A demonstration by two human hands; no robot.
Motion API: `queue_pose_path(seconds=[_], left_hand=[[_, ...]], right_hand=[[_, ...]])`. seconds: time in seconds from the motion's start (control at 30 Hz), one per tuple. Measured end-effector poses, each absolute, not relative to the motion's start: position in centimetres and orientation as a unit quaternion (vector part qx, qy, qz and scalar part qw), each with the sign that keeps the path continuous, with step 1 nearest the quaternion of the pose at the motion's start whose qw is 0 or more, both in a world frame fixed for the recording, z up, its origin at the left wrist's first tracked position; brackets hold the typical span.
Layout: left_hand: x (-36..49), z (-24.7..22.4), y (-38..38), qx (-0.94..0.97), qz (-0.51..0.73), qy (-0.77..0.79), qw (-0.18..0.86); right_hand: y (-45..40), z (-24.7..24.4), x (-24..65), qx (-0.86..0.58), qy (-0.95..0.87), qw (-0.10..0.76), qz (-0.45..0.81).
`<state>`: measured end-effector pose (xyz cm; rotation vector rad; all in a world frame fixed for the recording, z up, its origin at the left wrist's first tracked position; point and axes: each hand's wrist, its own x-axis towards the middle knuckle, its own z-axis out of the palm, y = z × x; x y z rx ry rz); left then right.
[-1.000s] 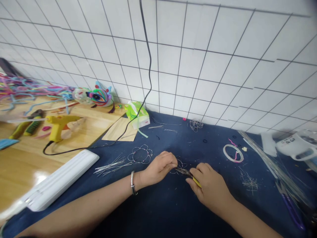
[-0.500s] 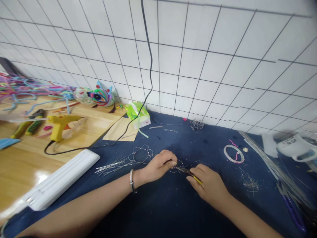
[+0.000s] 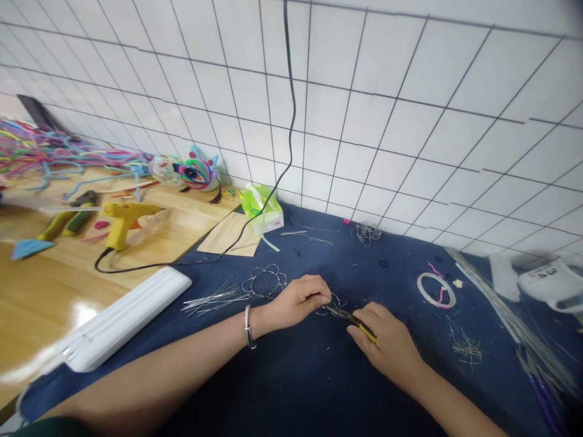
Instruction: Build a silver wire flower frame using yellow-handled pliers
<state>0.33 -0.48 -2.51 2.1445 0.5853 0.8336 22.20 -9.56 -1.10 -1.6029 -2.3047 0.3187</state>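
My left hand (image 3: pixel 304 298) is pinched closed, its thumb and fingertips at a thin wire piece (image 3: pixel 336 300) that is partly hidden by the hand. Yellow-handled pliers (image 3: pixel 350 317) sit in the closed grip of my right hand (image 3: pixel 385 340), jaws pointing left. The jaw tips meet the wire right beside my left thumb. A finished-looking wire flower (image 3: pixel 265 282) with looped petals lies just left of my left hand. Next to it is a bundle of straight cut wires (image 3: pixel 214 300).
A white lamp-like bar (image 3: pixel 132 318) lies at left, near a yellow glue gun (image 3: pixel 122 224) whose cord crosses the table. Tissue pack (image 3: pixel 266 212) stands by the wall. To the right are a tape ring (image 3: pixel 436 290), wire scraps (image 3: pixel 468 349), long wires (image 3: pixel 510 309) and purple-handled scissors (image 3: pixel 540 385).
The whole scene has shifted slightly rightward in view as the head turned. Both hands keep nearly the same pose, with the pliers still at the wire.
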Motion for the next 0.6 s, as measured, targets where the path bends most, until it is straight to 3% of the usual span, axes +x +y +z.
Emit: queue_pose_path(seconds=[0.6], left_hand=[[0.33,-2.19,-0.57,0.84,0.322,0.226,0.373]], right_hand=[[-9.27,-1.27,22.29,-0.543,-0.815,0.182,0.088]])
